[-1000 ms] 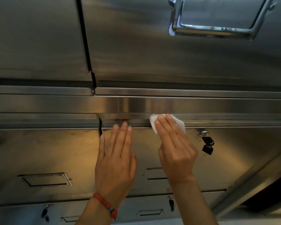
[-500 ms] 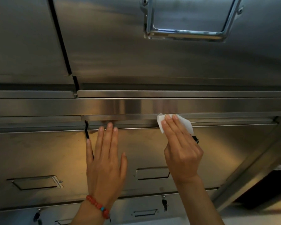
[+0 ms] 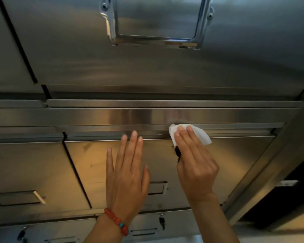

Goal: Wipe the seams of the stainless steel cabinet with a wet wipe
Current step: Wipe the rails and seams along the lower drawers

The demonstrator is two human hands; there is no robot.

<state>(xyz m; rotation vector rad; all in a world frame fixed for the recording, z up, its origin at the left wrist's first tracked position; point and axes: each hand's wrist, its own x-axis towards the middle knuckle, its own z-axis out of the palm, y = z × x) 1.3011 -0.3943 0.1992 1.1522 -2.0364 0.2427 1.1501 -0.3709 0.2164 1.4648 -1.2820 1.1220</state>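
The stainless steel cabinet (image 3: 165, 72) fills the view, with a horizontal seam (image 3: 112, 132) running above a drawer front (image 3: 95, 163). My right hand (image 3: 195, 160) presses a white wet wipe (image 3: 198, 134) flat against that seam with straight fingers. My left hand (image 3: 126, 172), with a red bead bracelet at the wrist, lies flat and spread on the drawer front, fingertips touching the seam's lower edge. A dark key (image 3: 177, 152) in the drawer lock is mostly hidden behind my right hand.
A chrome label frame (image 3: 154, 21) sits on the upper door. Recessed pulls (image 3: 18, 198) mark the lower drawers, and more keys (image 3: 162, 221) hang below. A vertical gap (image 3: 75, 172) divides the drawers. The cabinet's right post (image 3: 270, 163) borders a dark opening.
My right hand has slid the wipe rightward along the seam, covering the keys. My left hand has shifted right along the drawer front with it, still flat.
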